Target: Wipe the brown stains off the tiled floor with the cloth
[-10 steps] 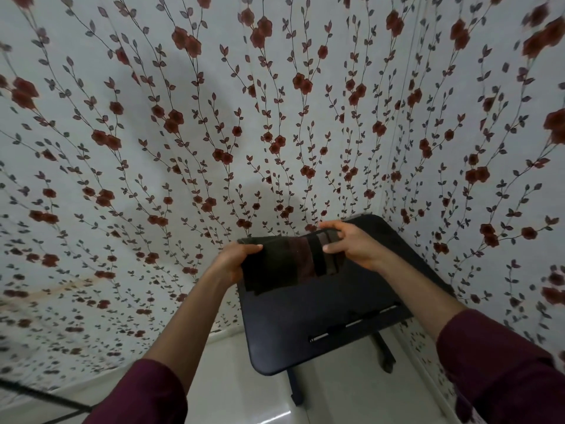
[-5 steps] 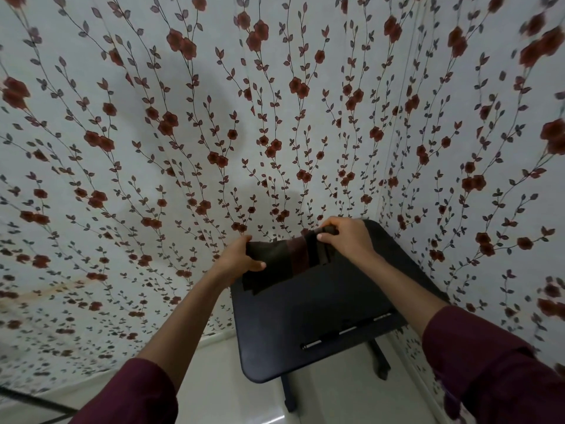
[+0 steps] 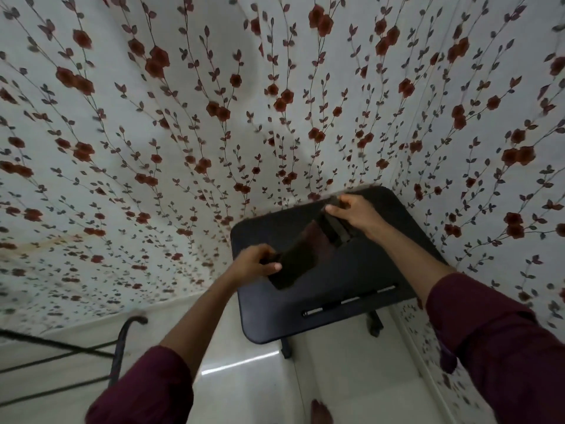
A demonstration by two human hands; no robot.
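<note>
Cloth (image 3: 301, 258): dark, with a reddish band; held stretched in the air just above the small black table (image 3: 345, 289), slanting from lower left to upper right.
Left hand (image 3: 255, 264): closed on the cloth's lower-left end, thumb on top.
Right hand (image 3: 354, 211): pinching the upper-right end, over the table's far edge.
Handling: looks soft, light and limp; it would sag if one end were let go. Best bunched or folded into a pad in one palm for scrubbing.
Tiled floor (image 3: 250, 390): pale and glossy, below the table; a brown mark (image 3: 319, 411) shows at the bottom edge.
Progress: wiping not yet begun.
</note>
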